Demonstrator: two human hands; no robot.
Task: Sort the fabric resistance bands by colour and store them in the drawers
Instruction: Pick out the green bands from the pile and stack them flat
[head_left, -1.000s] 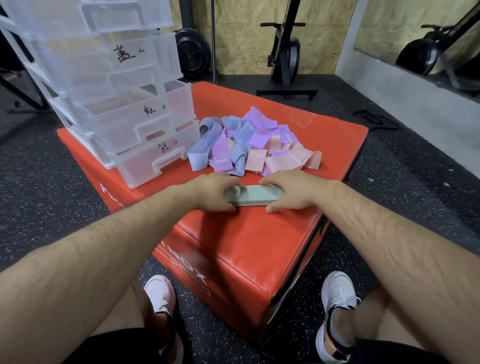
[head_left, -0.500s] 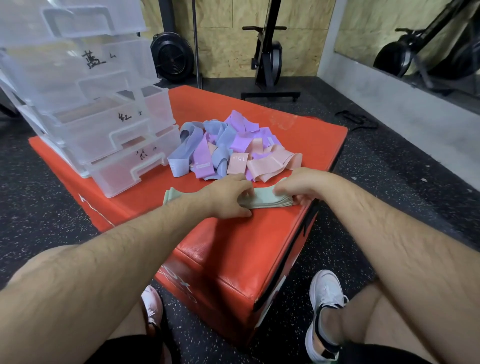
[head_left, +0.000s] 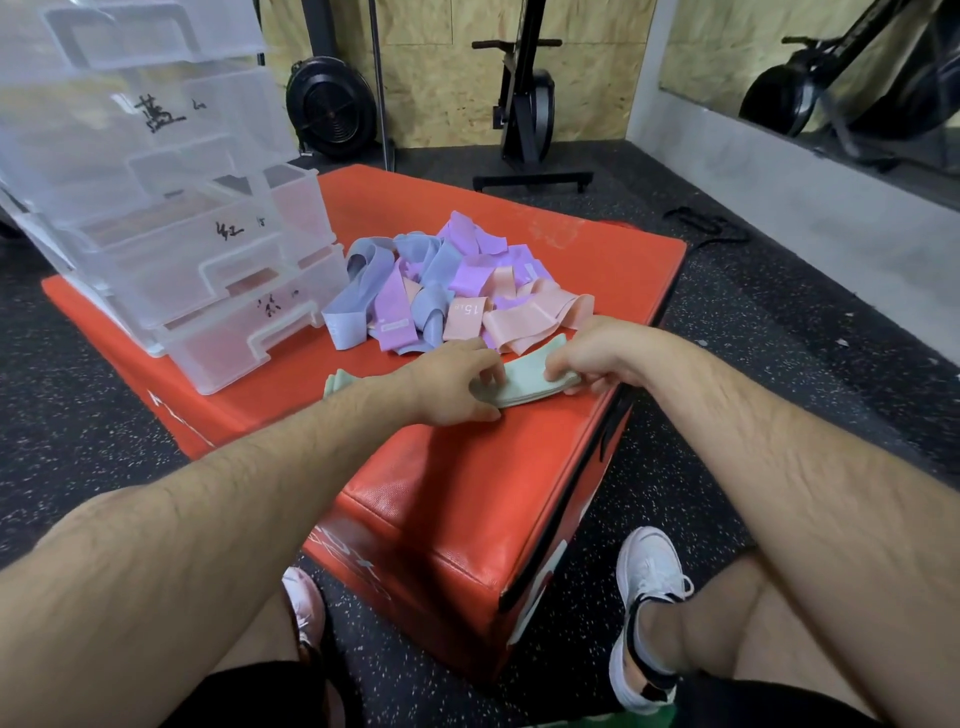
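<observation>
A stack of pale green bands (head_left: 522, 384) lies flat on the red box (head_left: 467, 467) near its front edge. My left hand (head_left: 452, 384) rests on the stack's left part, fingers curled onto it. My right hand (head_left: 597, 358) pinches the stack's right end. Its far left end (head_left: 340, 382) pokes out beyond my left wrist. Behind lies a loose pile of blue (head_left: 358, 296), purple (head_left: 475, 236) and pink (head_left: 535, 317) bands. A clear drawer unit (head_left: 156, 208) with handwritten labels stands at the left, its lower drawers pulled partly out.
The red box drops off close to my right hand at its front right edge (head_left: 618, 415). Black speckled floor surrounds it. Gym machines (head_left: 524, 98) stand by the back wall, and a black cord (head_left: 706, 228) lies on the floor at the right. My shoes (head_left: 649, 597) are below.
The view has shifted, so the box sits further left. The green stack now shows spread longer, its left end sticking out past my left wrist. My right hand has lifted its end slightly.
</observation>
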